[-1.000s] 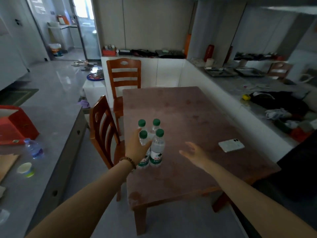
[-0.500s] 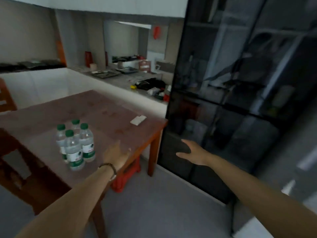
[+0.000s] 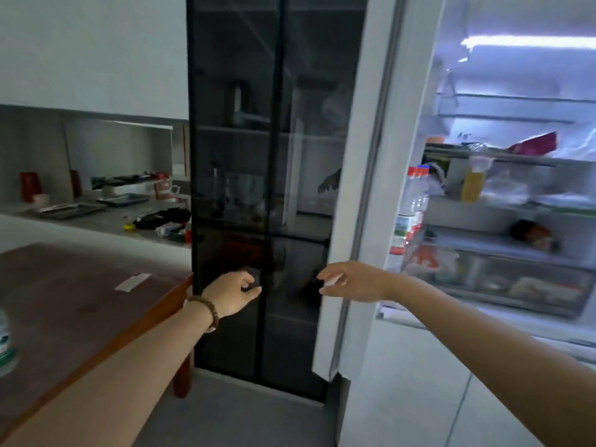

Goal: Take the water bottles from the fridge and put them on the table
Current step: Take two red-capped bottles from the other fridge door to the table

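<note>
The fridge (image 3: pixel 503 201) stands open at the right, lit inside. Clear water bottles with red caps (image 3: pixel 411 208) stand in a row at the left edge of its interior. One green-labelled water bottle (image 3: pixel 4 343) shows at the far left edge on the brown table (image 3: pixel 74 304). My left hand (image 3: pixel 233 293), with a bead bracelet at the wrist, hangs empty in front of the dark cabinet, fingers loosely curled. My right hand (image 3: pixel 350 280) reaches toward the fridge, fingers apart and empty, still left of the bottles.
A tall dark glass cabinet (image 3: pixel 274 188) stands between table and fridge. The open fridge door (image 3: pixel 358 201) is edge-on just behind my right hand. A white phone (image 3: pixel 132 282) lies on the table. A cluttered grey counter (image 3: pixel 106 214) runs behind. Fridge shelves hold bags and food.
My view has swung right from the table and its bottles to the cabinet and open fridge. Both hands left the bottles and now stretch forward, empty.
</note>
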`<state>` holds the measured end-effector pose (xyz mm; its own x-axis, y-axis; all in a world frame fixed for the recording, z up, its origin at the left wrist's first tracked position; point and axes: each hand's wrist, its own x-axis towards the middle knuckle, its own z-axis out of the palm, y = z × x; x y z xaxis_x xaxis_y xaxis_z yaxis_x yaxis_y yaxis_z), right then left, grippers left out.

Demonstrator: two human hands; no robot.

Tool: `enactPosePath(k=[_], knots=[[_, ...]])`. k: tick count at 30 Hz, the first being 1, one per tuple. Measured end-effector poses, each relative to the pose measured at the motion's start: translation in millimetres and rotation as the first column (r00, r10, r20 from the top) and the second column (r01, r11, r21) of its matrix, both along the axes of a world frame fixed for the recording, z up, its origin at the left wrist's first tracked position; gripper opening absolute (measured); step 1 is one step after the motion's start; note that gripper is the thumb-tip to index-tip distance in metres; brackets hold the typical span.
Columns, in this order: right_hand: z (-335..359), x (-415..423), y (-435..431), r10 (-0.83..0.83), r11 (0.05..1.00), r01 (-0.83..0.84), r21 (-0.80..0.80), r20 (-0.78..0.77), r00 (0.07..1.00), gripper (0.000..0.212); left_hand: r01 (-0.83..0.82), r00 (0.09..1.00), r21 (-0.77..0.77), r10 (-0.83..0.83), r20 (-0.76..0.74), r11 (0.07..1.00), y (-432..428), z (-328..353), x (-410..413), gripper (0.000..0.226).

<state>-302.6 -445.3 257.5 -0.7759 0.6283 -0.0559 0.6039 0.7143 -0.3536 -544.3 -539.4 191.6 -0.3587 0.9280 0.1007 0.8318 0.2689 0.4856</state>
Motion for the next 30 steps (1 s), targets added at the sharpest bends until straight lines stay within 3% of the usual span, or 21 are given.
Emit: enactPosePath(k=[5,9,12,16,21,25,30], knots=[[23.1,136.1,28.0,-0.099,0.994,0.098,0.058,0.010,0.995,0.042,0.070,0.991,0.041,-0.065,-0.117,0.997,24.7,36.9,118.6,0.045],[49.8,196.6,65.3,-0.124,0.980,0.123,0.154,-0.008,0.992,0.041,0.143,0.979,0.186,-0.111,-0.174,0.972,48.2,82.2,187.5,0.050],[67.4,217.4,97.2,-0.127,0.975,0.143,0.171,-0.100,0.987,0.044,0.155,0.972,0.321,-0.085,-0.221,0.934,72.7,116.7,218.4,0.052],[82.4,222.5,140.3,-0.093,0.976,0.131,0.171,-0.213,0.972,0.047,0.213,0.909,0.412,-0.025,-0.417,0.886,111.2,152.7,246.3,0.055],[101.1,211.9,181.3,0.014,0.969,0.051,0.241,-0.263,0.965,0.057,0.293,0.891,0.564,-0.007,-0.454,0.772,154.4,180.5,275.9,0.053],[116.1,204.3,219.9,0.122,0.954,-0.028,0.298,-0.300,0.946,0.058,0.289,0.839,0.535,0.060,-0.541,0.794,188.8,196.0,280.8,0.061],[127.1,186.6,264.0,0.264,0.938,-0.163,0.306,-0.328,0.907,0.060,0.125,0.783,0.419,0.170,-0.599,0.900,216.3,187.7,269.3,0.073]])
